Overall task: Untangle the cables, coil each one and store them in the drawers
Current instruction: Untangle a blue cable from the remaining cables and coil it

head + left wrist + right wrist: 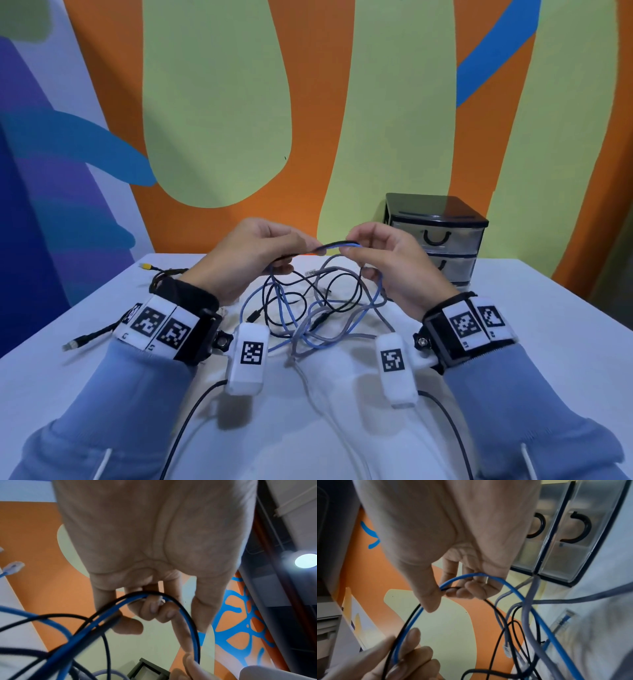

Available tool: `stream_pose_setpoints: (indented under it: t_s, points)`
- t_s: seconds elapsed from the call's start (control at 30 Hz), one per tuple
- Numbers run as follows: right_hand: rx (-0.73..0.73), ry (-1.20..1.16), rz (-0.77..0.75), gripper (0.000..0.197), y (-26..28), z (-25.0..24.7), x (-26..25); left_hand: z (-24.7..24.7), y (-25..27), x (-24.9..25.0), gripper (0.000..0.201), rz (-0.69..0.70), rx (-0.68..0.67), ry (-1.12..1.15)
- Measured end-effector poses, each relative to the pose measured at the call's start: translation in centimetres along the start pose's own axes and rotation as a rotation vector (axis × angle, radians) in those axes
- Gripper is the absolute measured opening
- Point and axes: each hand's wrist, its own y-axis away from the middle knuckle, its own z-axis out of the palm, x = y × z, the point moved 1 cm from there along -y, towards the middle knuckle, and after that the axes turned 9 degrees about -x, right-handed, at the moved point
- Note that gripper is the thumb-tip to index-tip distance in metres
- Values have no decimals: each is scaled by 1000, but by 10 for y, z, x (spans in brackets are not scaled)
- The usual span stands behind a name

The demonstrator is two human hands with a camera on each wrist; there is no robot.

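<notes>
A tangle of blue, black and grey cables (pixel 318 308) lies on the white table (pixel 534 342) between my wrists. Both hands are raised above it. My left hand (pixel 270 246) pinches a blue cable (pixel 342 245) and a black cable together; my right hand (pixel 373 246) pinches the same pair a short way to the right. In the left wrist view the blue cable (pixel 120 609) and black cable (pixel 178 604) arch past curled fingers (pixel 154 609). In the right wrist view the blue cable (pixel 513 589) and black cable (pixel 406 620) loop from thumb (pixel 428 595) and fingers.
A small black drawer unit (pixel 438 236) with translucent drawers, all closed, stands at the back right against the wall. A black cable with a yellow plug (pixel 148 266) lies at the back left. Another black cable end (pixel 85 341) lies near the table's left edge.
</notes>
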Motion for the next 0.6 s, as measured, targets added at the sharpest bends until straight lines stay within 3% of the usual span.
stream_pose_setpoints:
  t_s: [0.13,0.27,0.37,0.5,0.6]
  points:
    - [36,50,-40,25,1,3,-1,3,-1,-2,12,8,0,-76]
    - [65,22,-98,29,1,5,-2,2,-7,-8,10,-49,98,76]
    - [91,68,-88,28,0,3,-1,-6,-10,-11,11,-33,252,184]
    - [89,195,-32,30,1,-2,1,-19,-15,-15,15,74,461,450]
    - [60,314,55,39,4,-2,-2,-26,-16,-16,18,204,536,645]
